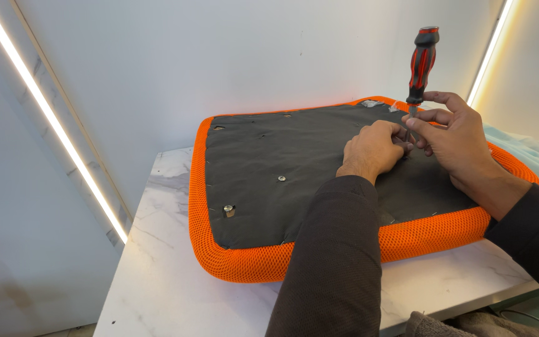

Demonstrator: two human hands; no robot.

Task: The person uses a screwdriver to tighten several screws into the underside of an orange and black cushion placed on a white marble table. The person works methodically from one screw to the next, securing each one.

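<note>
White walls with light strips frame my marble table; on the orange seat cushion, my right hand pinches an upright screwdriver, left hand curled beside its tip.

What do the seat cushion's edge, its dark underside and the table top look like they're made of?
Seat cushion edge: orange woven mesh fabric, open holes visible. Underside panel: dark matte cloth, probably non-woven, stapled flat. Table top: white with grey veins, smooth; marble or a marble-look surface.

The single head-worn camera looks down and forward, fairly close, over the white marble table, probably toward a corner.
</note>
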